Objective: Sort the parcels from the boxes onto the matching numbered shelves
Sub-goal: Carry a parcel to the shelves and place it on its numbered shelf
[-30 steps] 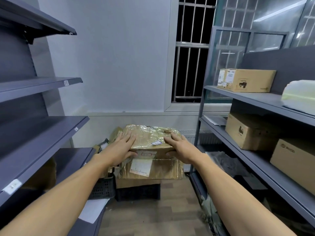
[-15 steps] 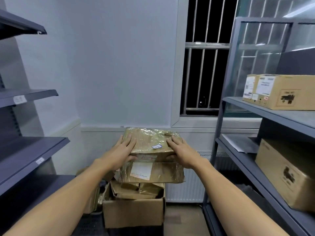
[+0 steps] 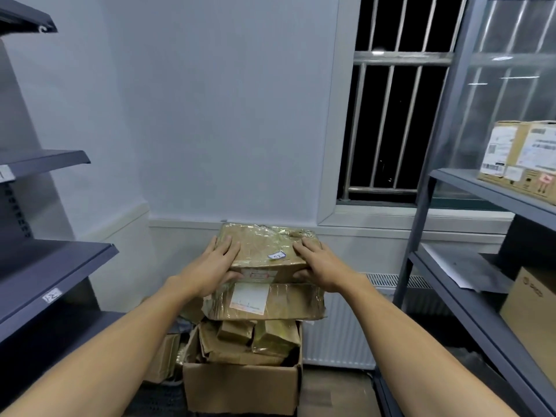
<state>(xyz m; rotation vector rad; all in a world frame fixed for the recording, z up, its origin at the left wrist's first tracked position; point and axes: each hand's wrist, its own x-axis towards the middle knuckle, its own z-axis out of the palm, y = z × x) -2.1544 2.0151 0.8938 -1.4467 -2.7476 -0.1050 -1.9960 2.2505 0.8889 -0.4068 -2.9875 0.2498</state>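
A small white sticker (image 3: 276, 255) on top of the top parcel (image 3: 261, 240), near its front edge, bears a handwritten number that looks like 12. A white tag (image 3: 51, 295) on the front edge of the left shelf (image 3: 69, 266) carries a handwritten mark that also looks like 12. The red-framed label (image 3: 259, 276) on the top parcel's front, the white label (image 3: 249, 297) on the lower parcel (image 3: 296, 302) and the shipping labels on the carton (image 3: 525, 158) at the right shelf's (image 3: 469, 183) front edge are too blurred to read.

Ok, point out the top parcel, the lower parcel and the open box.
top parcel (image 3: 264, 245), head view, taped top face
lower parcel (image 3: 288, 302), head view, front side
open box (image 3: 240, 389), head view, front wall
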